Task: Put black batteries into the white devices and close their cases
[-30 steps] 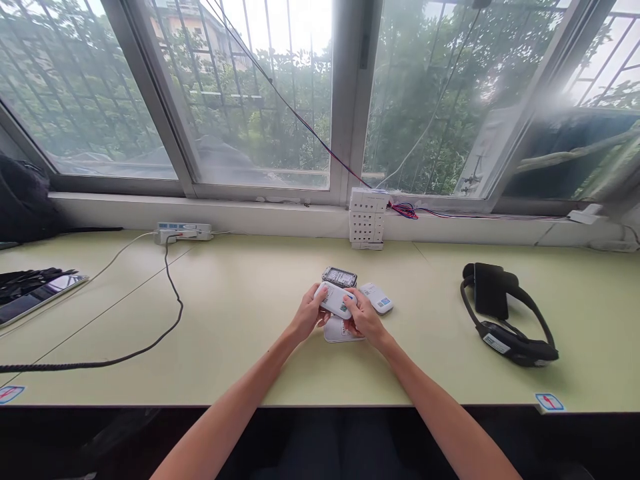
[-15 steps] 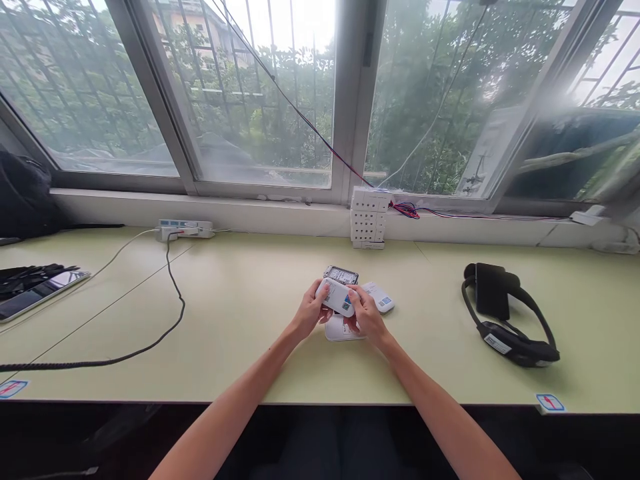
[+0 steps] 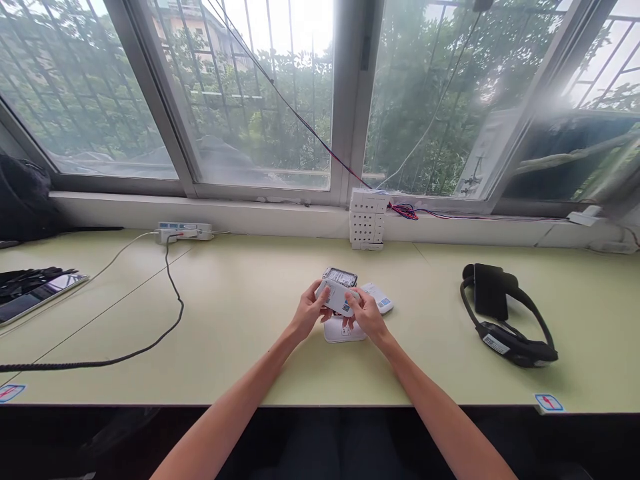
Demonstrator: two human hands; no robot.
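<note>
A small white device with rounded corners, looking like a pocket Wi-Fi router [image 3: 337, 298], is held flat between both hands, printed side up. My left hand [image 3: 309, 311] grips its left end, thumb on top and fingers beneath. On its right end my right hand [image 3: 371, 316] closes likewise, its thumb near a blue printed label. Just behind lies an opened device [image 3: 341, 276] with its dark inside showing. Another white device [image 3: 379, 298] rests to the right, partly behind my right hand. Below the hands lies a white cover [image 3: 340, 331], partly hidden by my fingers.
A black head-worn device [image 3: 515, 340] lies on the right of the green table [image 3: 240, 333]. White boxes [image 3: 367, 220] are stacked by the window sill. A power strip [image 3: 185, 231] with a black cable [image 3: 177, 313] and a tablet [image 3: 43, 298] are on the left.
My right thumb has shifted slightly on the router's top and is more bent. Both hands keep hold of it; the things on the table stay put.
</note>
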